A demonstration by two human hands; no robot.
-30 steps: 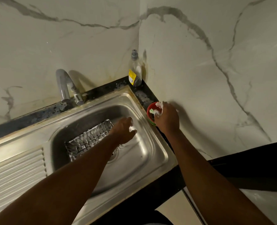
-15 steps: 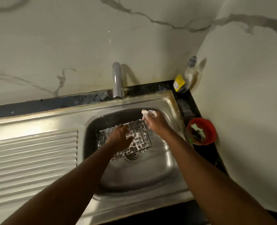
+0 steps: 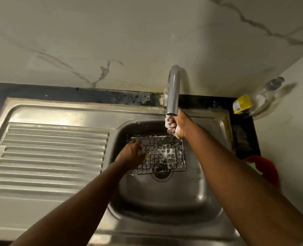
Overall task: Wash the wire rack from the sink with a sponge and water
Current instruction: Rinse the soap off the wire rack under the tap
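Nearest the camera, at 6 o'clock, 2 bare forearms reach up over the front rim of the steel sink. Its ribbed drainboard spreads out at 9 o'clock. A red bowl sits on the dark counter at 3 o'clock, half hidden by the right arm, probably kept there within easy reach.

Farther in, the wire rack lies in the basin, its near edge over the drain, with white foam clinging to the mesh. The left hand rests on the rack's 9 o'clock edge, likely to steady it for scrubbing; whether its fingers hook the wire or only press on it I cannot tell.

Beyond the rack's 1 o'clock corner, the right hand is clenched around a sudsy sponge. It is just under the mouth of the faucet, seemingly to wet or rinse the sponge, though no stream can be made out.

Farthest back, at 2 o'clock, a clear bottle with a yellow label stands in the corner against the marbled wall. Judging by the foam, soaping is underway and rinsing remains.
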